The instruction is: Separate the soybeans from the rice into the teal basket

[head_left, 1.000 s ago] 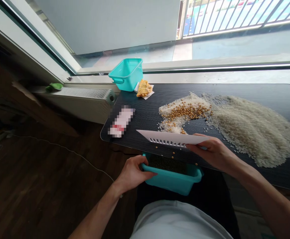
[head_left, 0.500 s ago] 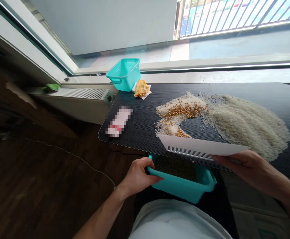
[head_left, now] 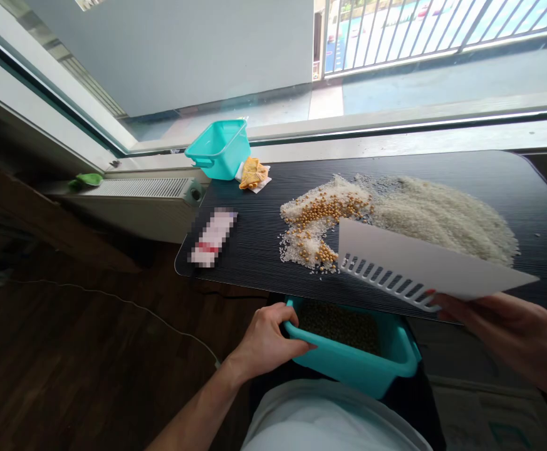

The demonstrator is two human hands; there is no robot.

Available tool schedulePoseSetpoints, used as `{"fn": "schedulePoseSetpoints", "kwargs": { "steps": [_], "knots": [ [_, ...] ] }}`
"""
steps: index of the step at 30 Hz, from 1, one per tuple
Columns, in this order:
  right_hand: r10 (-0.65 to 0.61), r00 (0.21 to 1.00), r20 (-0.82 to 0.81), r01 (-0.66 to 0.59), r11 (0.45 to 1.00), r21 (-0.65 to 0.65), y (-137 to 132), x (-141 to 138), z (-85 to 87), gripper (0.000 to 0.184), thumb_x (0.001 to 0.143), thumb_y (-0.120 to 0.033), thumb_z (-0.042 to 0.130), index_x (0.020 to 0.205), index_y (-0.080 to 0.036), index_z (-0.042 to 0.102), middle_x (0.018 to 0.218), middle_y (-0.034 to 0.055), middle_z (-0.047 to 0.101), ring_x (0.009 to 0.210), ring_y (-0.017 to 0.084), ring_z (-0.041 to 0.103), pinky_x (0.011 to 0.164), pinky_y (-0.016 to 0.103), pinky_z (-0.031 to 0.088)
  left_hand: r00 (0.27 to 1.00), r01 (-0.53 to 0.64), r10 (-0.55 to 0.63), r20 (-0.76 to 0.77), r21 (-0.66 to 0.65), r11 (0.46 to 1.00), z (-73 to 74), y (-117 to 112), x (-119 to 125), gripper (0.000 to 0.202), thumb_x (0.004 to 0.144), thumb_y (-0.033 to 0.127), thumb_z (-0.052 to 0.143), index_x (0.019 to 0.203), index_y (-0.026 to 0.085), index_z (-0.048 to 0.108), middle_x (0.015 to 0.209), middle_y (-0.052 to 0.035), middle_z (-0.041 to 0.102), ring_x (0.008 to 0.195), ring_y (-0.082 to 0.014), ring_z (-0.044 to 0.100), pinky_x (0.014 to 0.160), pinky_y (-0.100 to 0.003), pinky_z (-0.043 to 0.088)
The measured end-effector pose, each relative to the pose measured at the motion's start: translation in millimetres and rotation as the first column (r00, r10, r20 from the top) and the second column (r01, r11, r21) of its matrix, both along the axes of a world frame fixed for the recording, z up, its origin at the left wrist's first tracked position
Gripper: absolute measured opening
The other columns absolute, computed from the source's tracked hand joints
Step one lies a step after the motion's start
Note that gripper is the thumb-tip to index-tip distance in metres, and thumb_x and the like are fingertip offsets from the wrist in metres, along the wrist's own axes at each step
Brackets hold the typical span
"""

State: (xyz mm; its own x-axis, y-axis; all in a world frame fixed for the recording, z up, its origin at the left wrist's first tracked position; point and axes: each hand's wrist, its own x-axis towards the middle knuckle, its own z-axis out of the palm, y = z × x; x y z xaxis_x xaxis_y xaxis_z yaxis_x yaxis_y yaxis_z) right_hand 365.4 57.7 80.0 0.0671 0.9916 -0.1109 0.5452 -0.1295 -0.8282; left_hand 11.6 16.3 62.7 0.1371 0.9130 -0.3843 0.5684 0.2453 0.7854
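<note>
My left hand [head_left: 273, 335] grips the left rim of a turquoise plastic bin [head_left: 348, 363], thumb outside and fingers over the edge. Small dark greenish grains [head_left: 339, 322] cover the bin's bottom; it sits over my lap, below the table's front edge. In my right hand [head_left: 503, 322] is a white flat scraper with a row of slots [head_left: 414, 263], held tilted above the table. Beyond its left end lie round yellow beans [head_left: 327, 210] mixed with white rice [head_left: 296, 250]. A larger heap of rice [head_left: 442, 213] spreads to the right, partly hidden by the scraper.
The dark table [head_left: 254, 250] stands against the window. At its back left are another turquoise bin [head_left: 221, 150] and a yellow cloth [head_left: 253, 173] on white paper. A blurred white and red packet [head_left: 213, 238] lies at the left edge. A radiator [head_left: 146, 188] is beyond.
My right hand has moved the scraper right and lifted it, away from the beans and rice on the left. My left hand still holds the bin. The view has shifted slightly.
</note>
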Motion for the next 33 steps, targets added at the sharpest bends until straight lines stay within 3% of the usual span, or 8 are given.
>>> {"fn": "schedulePoseSetpoints", "kwargs": {
  "steps": [3, 8, 14, 19, 24, 33],
  "knots": [
    [-0.08, 0.997, -0.007, 0.081, 0.996, 0.032, 13, -11, 0.3, 0.05, 0.057, -0.076, 0.081, 0.071, -0.028, 0.086, 0.065, 0.0054, 0.081, 0.06, 0.027, 0.077, 0.056, 0.035, 0.064, 1.0, 0.002, -0.002, -0.018, 0.001, 1.0, 1.0, 0, 0, 0.029, 0.061, 0.021, 0.083, 0.061, 0.019, 0.054, 0.066, 0.006, 0.052, 0.065, -0.011, 0.047, 0.061, -0.025, 0.032],
    [-0.038, 0.999, 0.003, 0.038, 0.999, 0.009, 24, -19, -3.8, 0.057, 0.061, -0.08, 0.076, 0.075, -0.025, 0.085, 0.067, 0.008, 0.081, 0.062, 0.028, 0.077, 0.058, 0.037, 0.064, 1.0, -0.008, 0.008, -0.028, -0.006, 1.0, 1.5, -1, -1, 0.029, 0.061, 0.021, 0.083, 0.061, 0.019, 0.054, 0.066, 0.006, 0.052, 0.065, -0.011, 0.047, 0.061, -0.025, 0.032],
    [0.051, 0.998, 0.048, -0.05, 0.999, -0.009, 18, -19, 2.4, 0.066, 0.059, -0.09, 0.069, 0.064, -0.025, 0.081, 0.064, 0.0079, 0.08, 0.058, 0.027, 0.075, 0.053, 0.037, 0.063, 1.0, -0.007, 0.007, -0.027, -0.028, 1.0, 1.2, 2, -1, 0.027, 0.061, 0.021, 0.082, 0.061, 0.019, 0.056, 0.066, 0.0059, 0.051, 0.065, -0.0114, 0.047, 0.062, -0.026, 0.032],
    [-0.017, 1.0, 0.016, 0.017, 0.999, -0.027, 17, -17, 4.3, 0.061, 0.057, -0.085, 0.075, 0.068, -0.026, 0.083, 0.063, 0.0067, 0.08, 0.059, 0.028, 0.077, 0.052, 0.035, 0.063, 0.999, 0.0, -0.002, -0.042, -0.033, 0.999, 1.2, 2, 0, 0.026, 0.061, 0.023, 0.081, 0.062, 0.019, 0.055, 0.067, 0.0053, 0.051, 0.066, -0.0116, 0.047, 0.062, -0.026, 0.032],
    [0.027, 1.0, -0.014, -0.028, 0.999, -0.034, 14, -14, 5.0, 0.058, 0.057, -0.084, 0.078, 0.068, -0.027, 0.084, 0.064, 0.0059, 0.081, 0.057, 0.027, 0.076, 0.052, 0.035, 0.064, 0.999, -0.001, 0.0, -0.041, -0.031, 1.0, 0.9, 2, 0, 0.026, 0.062, 0.024, 0.08, 0.062, 0.019, 0.055, 0.067, 0.0052, 0.052, 0.066, -0.0118, 0.047, 0.062, -0.026, 0.032],
    [-0.028, 1.0, 0.002, 0.028, 0.999, -0.03, 11, -11, 6.0, 0.062, 0.053, -0.087, 0.078, 0.066, -0.027, 0.084, 0.062, 0.0072, 0.08, 0.057, 0.027, 0.076, 0.051, 0.034, 0.064, 0.999, -0.006, 0.005, -0.032, -0.029, 1.0, 0.2, 2, 0, 0.026, 0.061, 0.022, 0.082, 0.061, 0.019, 0.056, 0.066, 0.0058, 0.052, 0.065, -0.0114, 0.047, 0.062, -0.026, 0.033]
  ]
}}
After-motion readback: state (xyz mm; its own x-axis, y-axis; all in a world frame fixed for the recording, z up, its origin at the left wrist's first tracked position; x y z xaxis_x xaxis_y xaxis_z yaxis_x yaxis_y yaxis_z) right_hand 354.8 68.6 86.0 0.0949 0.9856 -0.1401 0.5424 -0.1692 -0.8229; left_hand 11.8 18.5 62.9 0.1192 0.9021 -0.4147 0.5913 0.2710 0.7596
